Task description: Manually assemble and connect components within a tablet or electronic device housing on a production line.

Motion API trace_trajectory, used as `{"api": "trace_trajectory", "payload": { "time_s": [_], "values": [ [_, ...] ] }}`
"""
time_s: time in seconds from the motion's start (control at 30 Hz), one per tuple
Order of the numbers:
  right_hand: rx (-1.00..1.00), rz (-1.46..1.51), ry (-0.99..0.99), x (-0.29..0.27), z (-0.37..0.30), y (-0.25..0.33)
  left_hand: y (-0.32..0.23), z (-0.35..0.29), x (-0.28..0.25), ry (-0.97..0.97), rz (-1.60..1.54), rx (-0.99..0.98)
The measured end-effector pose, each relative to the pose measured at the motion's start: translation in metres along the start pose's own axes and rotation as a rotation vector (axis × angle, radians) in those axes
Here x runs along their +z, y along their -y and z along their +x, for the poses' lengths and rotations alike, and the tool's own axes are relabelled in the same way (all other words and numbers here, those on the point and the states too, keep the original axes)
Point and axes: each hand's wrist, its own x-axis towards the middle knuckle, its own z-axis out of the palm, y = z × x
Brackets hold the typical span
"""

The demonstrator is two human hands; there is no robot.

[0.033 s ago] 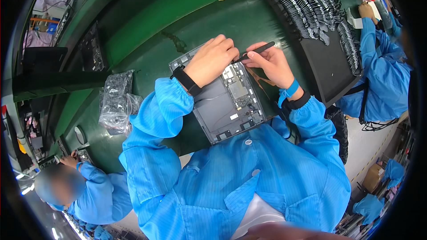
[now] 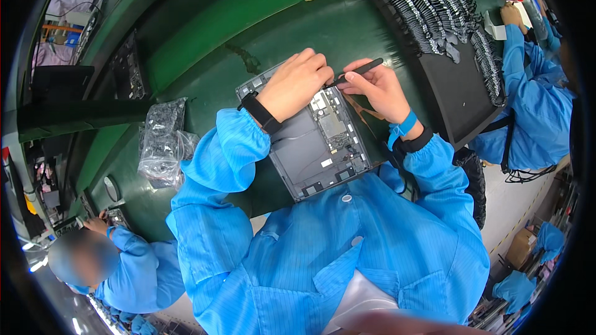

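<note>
An opened tablet-like device [image 2: 298, 152] lies in front of me, its grey inner shell and circuit board [image 2: 333, 125] exposed. My right hand [image 2: 383, 90] grips a slim black pen-like tool [image 2: 361, 71], whose thin end points left to the device's far edge. Right there, the curled fingers of my left hand [image 2: 298, 85] meet over that far part. What they hold, if anything, is hidden under them. An orange-brown flat strip [image 2: 365, 110] sticks out beside the device, below my right hand.
A black tray [image 2: 456, 87] with rows of small dark parts [image 2: 428, 9] stands at the right. Clear plastic bags [image 2: 162, 142] lie on the green bench [image 2: 208, 87] at the left. Co-workers in blue sit at left [image 2: 143, 267] and right [image 2: 534, 118].
</note>
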Motion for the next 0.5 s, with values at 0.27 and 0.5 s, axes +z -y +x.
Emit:
{"api": "trace_trajectory", "payload": {
  "time_s": [0.27, 0.5],
  "values": [
    [0.011, 0.025, -0.022, 0.0014, -0.0028, 0.0041, -0.0021, -0.0004, -0.0027, -0.031, -0.021, -0.010],
    [-0.007, -0.002, -0.045, 0.0029, -0.0018, 0.0035, 0.0007, -0.0064, -0.0005, -0.099, -0.062, -0.031]
  ]
}}
